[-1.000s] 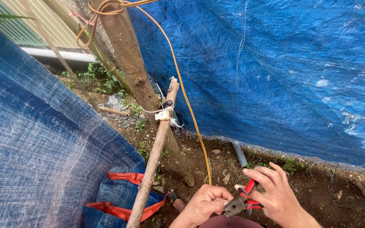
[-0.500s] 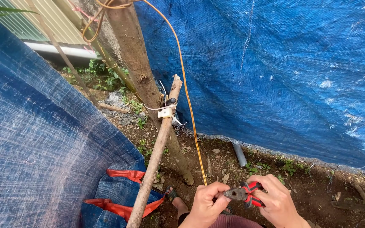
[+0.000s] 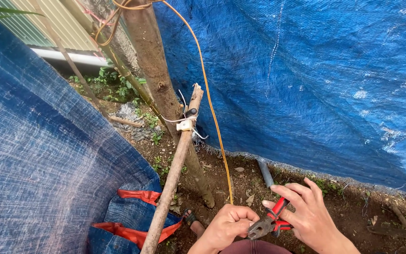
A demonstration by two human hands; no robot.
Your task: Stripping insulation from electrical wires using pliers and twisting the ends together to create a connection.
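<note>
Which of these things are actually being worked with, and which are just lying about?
In use:
left hand gripping the orange wire
right hand holding red-handled pliers

Lying about:
grey pipe stub
blue tarp
thin pole
tree trunk

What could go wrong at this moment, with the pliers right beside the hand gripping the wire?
1. The pliers nose sits against the left hand; a slip might pinch its fingers.
2. The orange wire runs taut up to the wooden post; once cut, its end could whip.
3. The right hand grips only the red handles, so control looks limited.
</note>
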